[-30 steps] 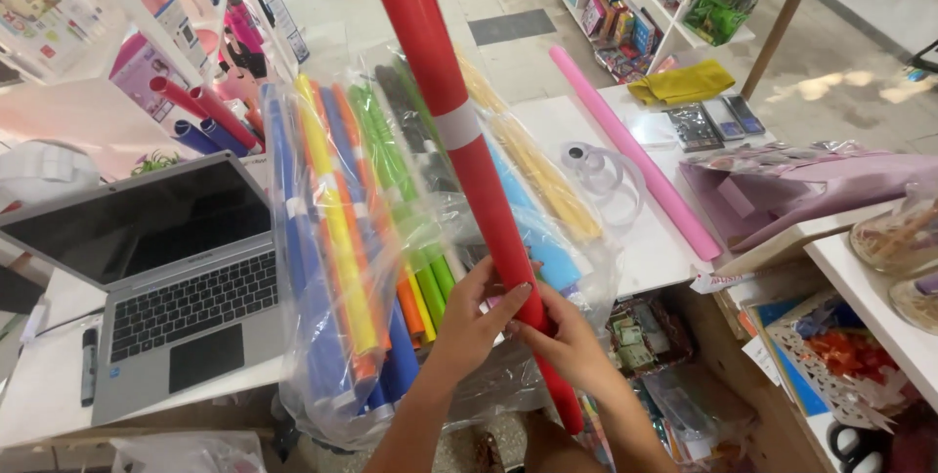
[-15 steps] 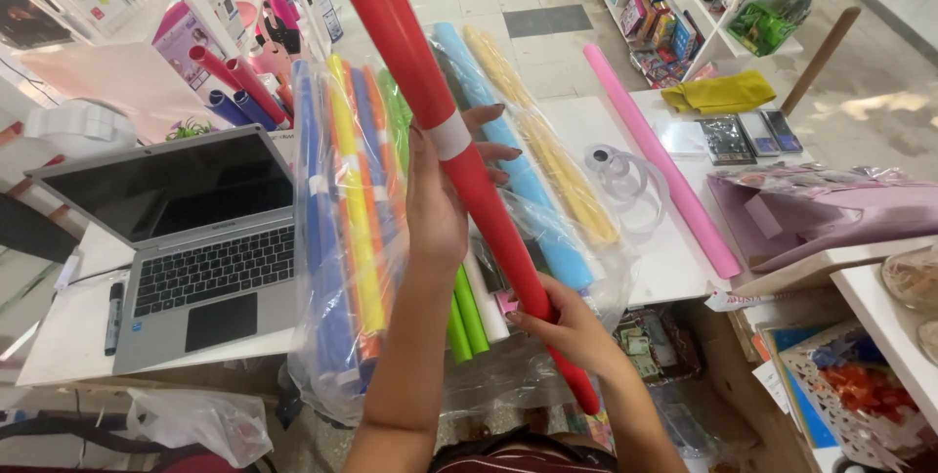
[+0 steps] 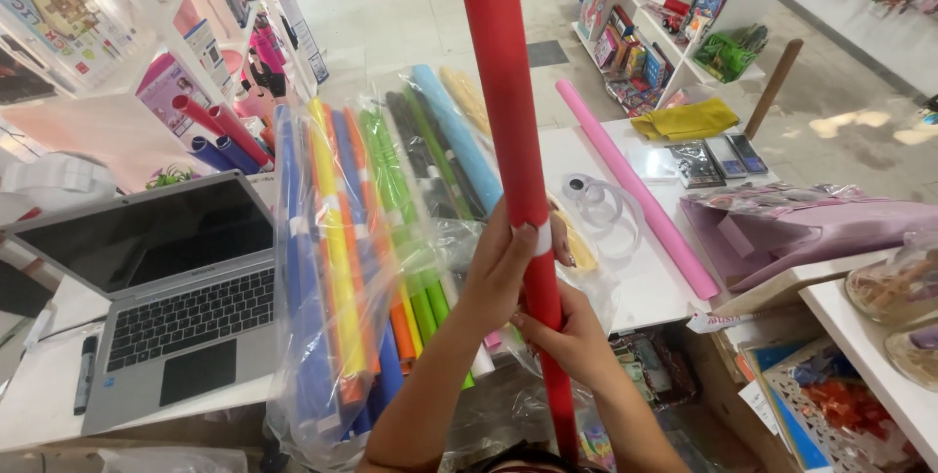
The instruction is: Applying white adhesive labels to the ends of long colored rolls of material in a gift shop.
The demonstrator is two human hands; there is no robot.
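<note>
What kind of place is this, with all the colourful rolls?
Most likely a stationery or gift-wrap shop. A person's left hand and right hand hold a long red paper roll upright over a white counter, beside bagged coloured rolls, a laptop and display shelves of packaged goods.

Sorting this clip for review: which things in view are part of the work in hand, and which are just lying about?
In hand:
- red paper roll, held upright
- left hand, grip at the white band
- right hand, grip just below

Lying about:
- open laptop
- bag of coloured rolls
- pink roll
- yellow cloth
- purple bag
</note>
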